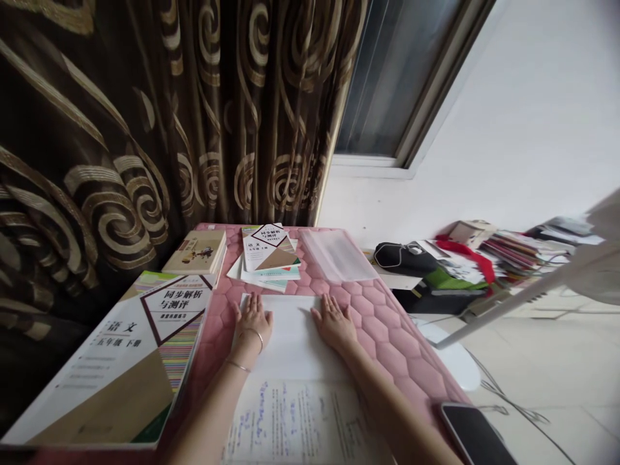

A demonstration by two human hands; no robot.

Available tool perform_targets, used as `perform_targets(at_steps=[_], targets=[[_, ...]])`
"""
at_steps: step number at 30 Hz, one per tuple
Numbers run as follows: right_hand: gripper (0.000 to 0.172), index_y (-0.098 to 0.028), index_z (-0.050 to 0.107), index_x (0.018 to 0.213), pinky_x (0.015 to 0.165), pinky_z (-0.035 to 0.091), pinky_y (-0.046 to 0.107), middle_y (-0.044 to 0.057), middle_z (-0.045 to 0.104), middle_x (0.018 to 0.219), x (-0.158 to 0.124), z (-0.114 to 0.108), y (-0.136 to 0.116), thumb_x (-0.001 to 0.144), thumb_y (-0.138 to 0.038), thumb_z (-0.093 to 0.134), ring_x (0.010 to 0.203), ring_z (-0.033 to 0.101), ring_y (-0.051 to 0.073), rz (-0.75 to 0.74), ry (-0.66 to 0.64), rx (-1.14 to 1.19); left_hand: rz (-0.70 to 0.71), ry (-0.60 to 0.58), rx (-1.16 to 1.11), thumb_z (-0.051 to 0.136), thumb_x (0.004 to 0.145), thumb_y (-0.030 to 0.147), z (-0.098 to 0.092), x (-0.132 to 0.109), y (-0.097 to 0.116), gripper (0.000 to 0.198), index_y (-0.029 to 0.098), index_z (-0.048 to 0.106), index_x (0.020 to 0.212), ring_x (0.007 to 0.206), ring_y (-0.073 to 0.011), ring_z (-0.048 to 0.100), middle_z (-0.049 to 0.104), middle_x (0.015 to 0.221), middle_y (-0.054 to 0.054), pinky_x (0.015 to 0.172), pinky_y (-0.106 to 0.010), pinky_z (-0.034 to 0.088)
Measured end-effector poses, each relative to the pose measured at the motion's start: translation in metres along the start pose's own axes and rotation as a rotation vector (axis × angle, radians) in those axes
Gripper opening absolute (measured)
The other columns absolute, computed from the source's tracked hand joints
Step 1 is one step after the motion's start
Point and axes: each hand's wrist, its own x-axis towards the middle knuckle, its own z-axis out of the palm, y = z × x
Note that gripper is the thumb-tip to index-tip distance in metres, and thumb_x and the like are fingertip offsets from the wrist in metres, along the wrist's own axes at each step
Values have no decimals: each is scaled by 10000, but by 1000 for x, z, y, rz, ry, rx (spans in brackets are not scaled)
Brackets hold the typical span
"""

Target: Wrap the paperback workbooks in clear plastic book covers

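Note:
A blank white sheet of paper (pixel 298 342) lies flat before me. My left hand (pixel 252 321) rests on its left edge, palm down with fingers stretched out; two thin bangles circle that wrist. On the opposite edge lies my right hand (pixel 335 323), also flat with the fingers somewhat spread. Nearer to me, between my forearms, is a printed page (pixel 300 420) with blue handwriting, meeting the lower end of the white sheet. Whether the two are joined I cannot tell.
A large workbook (pixel 121 355) lies at the left, with a thick book (pixel 196 252) behind it. Smaller booklets (pixel 268 252) and a translucent plastic sleeve (pixel 339 255) sit at the back of the pink quilted cover (pixel 387 342). A phone (pixel 477 433) lies front right, near a white lamp stand (pixel 450 355).

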Motion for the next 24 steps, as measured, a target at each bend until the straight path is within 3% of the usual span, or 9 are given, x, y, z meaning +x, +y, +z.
perform_targets(at_steps=[4, 8, 14, 19, 24], targets=[[689, -14, 222, 1505, 1168, 83, 492, 188, 254, 1552, 1, 1, 3, 982, -461, 178, 1450, 220, 255, -1, 31, -9, -145, 43, 53, 314, 931, 356, 0, 2, -1, 592, 71, 397, 1443, 1434, -302, 273, 328, 1522, -201, 1164, -600, 69], [681, -27, 223, 1508, 1164, 100, 511, 186, 242, 1559, 3, 4, 4, 982, -458, 184, 1452, 216, 266, 4, 29, 11, -236, 111, 92, 335, 918, 291, -2, 4, 10, 594, -43, 411, 1403, 1419, -383, 268, 365, 1471, -290, 1155, -623, 84], [711, -16, 193, 1511, 1135, -32, 612, 208, 211, 1563, 2, -2, -24, 975, -483, 210, 1469, 110, 316, 33, 41, 37, 117, 87, 12, 241, 869, 28, -3, 10, 25, 621, 138, 362, 1468, 1459, -277, 207, 258, 1564, -127, 1170, -619, 84], [652, -82, 134, 1533, 1179, 97, 479, 107, 180, 1587, -1, 0, -69, 992, -445, 97, 1476, 109, 198, -271, -50, 247, 317, -74, -71, 274, 944, 185, 6, 18, 32, 538, 205, 359, 1475, 1434, -232, 284, 329, 1545, -53, 1195, -493, 174], [656, -115, 170, 1532, 1177, 91, 469, 107, 199, 1580, 3, 4, -79, 990, -480, 119, 1473, 131, 189, -284, -96, 248, 323, -88, -82, 294, 937, 197, 7, 19, 27, 544, 247, 348, 1476, 1433, -234, 290, 345, 1539, -42, 1190, -549, 131]])
